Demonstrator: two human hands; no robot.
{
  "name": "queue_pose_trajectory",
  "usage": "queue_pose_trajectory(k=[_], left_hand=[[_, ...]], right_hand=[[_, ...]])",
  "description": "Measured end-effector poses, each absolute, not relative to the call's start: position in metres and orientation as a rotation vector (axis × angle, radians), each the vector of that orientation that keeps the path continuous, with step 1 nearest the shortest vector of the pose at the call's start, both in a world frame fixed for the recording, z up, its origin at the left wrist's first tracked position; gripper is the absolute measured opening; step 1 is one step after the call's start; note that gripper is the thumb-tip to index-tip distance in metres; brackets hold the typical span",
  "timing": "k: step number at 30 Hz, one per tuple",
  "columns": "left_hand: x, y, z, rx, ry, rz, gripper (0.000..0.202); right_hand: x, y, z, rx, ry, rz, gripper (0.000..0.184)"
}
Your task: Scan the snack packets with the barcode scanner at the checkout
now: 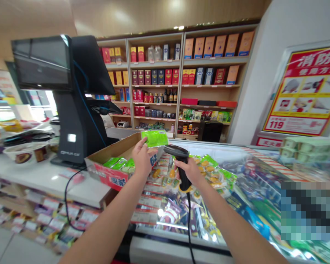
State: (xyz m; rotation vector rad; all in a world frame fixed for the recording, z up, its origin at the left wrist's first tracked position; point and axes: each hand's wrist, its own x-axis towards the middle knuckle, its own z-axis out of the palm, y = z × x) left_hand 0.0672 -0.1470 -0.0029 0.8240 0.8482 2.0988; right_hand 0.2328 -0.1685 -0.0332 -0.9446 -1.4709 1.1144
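Observation:
My left hand (142,157) grips a bright green snack packet (155,138) by its left end, above the edge of a cardboard box (118,150). Inside that box lie several more green packets (118,163). A black barcode scanner (184,176) is in my right hand (191,170), its fingers wrapped round the handle and its head pointing left, near the held packet. From the handle a cable (189,223) hangs down toward me. Beneath and right of the scanner, several green-and-clear packets with yellow pieces (209,170) are spread on the glass counter (222,146).
A black point-of-sale terminal (79,121) stands on the white counter (44,179) at left, beside stacked bowls (27,152). Shelves (181,66) of boxed goods line the back wall. Egg cartons (305,148) sit at right, under a red-and-yellow poster (305,91).

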Motion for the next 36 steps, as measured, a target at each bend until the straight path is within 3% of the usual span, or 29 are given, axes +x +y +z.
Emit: queue_pose_trajectory(k=[4,12,16,20,24,30,36], left_hand=[[0.015,-0.169,-0.009,0.947,1.191,2.154,0.045],[-0.045,-0.193,-0.033,1.602,2.149,1.753,0.05],[-0.026,-0.201,-0.028,1.841,2.107,1.856,0.053],[0.02,-0.192,-0.031,2.152,1.799,1.898,0.041],[0.071,-0.153,-0.044,2.338,1.607,1.506,0.035],[0.117,-0.065,-0.063,2.041,1.871,0.687,0.026],[0.134,-0.015,-0.087,1.874,1.854,0.596,0.008]], right_hand=[[0.199,-0.169,-0.021,-0.883,-1.563,1.141,0.027],[0.169,-0.167,-0.03,-0.84,-1.631,1.16,0.026],[0.184,-0.17,-0.036,-0.883,-1.584,1.138,0.025],[0.216,-0.169,-0.04,-0.961,-1.503,1.106,0.028],[0.259,-0.161,-0.048,-1.011,-1.366,0.983,0.028],[0.3,-0.156,-0.066,-1.054,-1.202,0.849,0.032],[0.3,-0.161,-0.067,-1.083,-1.275,0.797,0.03]])
